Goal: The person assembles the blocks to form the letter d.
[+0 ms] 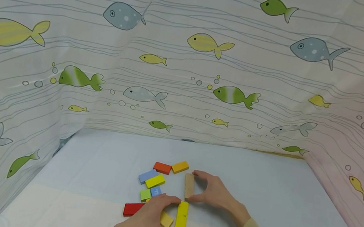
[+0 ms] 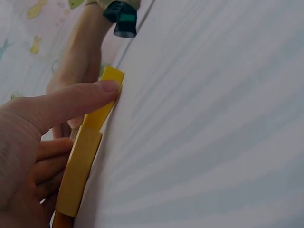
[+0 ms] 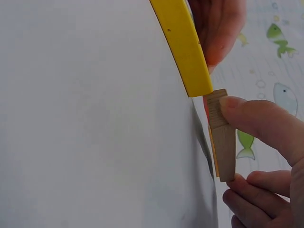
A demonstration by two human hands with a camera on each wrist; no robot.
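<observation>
My left hand pinches a long yellow block by its two ends, thumb at the near end and a finger at the far one. Just beyond it, my right hand holds a plain wooden block the same way, its thumb on the near end. These two blocks lie nearly in line, end to end; in the right wrist view the yellow block seems to meet the wooden block. A pale orange block lies beside my left hand, partly covered by it.
Left of the held blocks lie a red block, an orange-yellow block, a blue block, a short yellow block, a green block and a dark red block. A fish-patterned curtain encloses the white table.
</observation>
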